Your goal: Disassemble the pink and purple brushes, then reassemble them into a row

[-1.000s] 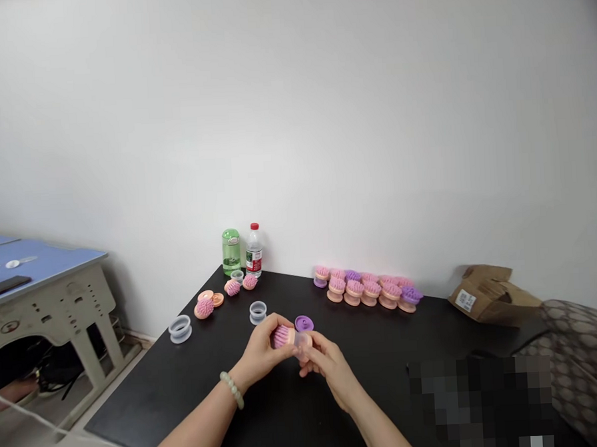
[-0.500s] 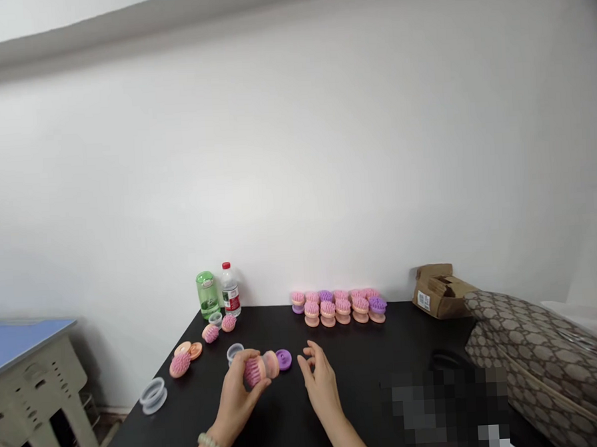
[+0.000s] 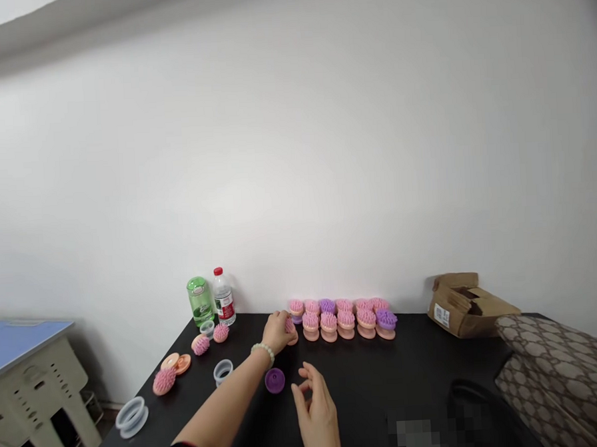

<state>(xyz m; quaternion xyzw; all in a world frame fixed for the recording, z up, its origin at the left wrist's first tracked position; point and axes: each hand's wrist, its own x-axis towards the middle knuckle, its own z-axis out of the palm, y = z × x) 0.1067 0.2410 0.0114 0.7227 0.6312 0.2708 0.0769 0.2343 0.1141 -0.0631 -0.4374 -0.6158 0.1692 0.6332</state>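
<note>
Your left hand (image 3: 279, 332) is closed around a pink-bristled shampoo brush (image 3: 290, 326), with a pale green bead bracelet (image 3: 262, 351) on the wrist. The brush sits at the left end of a double row of brushes (image 3: 345, 320) on a black tabletop (image 3: 386, 365), its soft bristles showing past your fingers and its peach base showing below them. Each brush in the row stands bristles up on a rounded peach base, most with pink bristles and a few with purple.

Your right hand (image 3: 315, 403) is open, its fingers loosely curved, and hovers just beside a purple disc (image 3: 275, 380) lying flat on the table.

Further left lie a clear ring (image 3: 223, 371), a larger clear ring (image 3: 132, 417), and a small clear ring (image 3: 206, 328). Near them are three loose pink bristle heads (image 3: 164, 381), (image 3: 200, 345), (image 3: 221, 332) and two peach discs (image 3: 176, 362).

A green bottle (image 3: 200, 301) and a red-capped water bottle (image 3: 224, 298) stand at the back corner. A torn cardboard box (image 3: 466, 313) sits to the right, beside a patterned bag (image 3: 551, 370). A blue-topped desk (image 3: 24, 338) stands off to the left.
</note>
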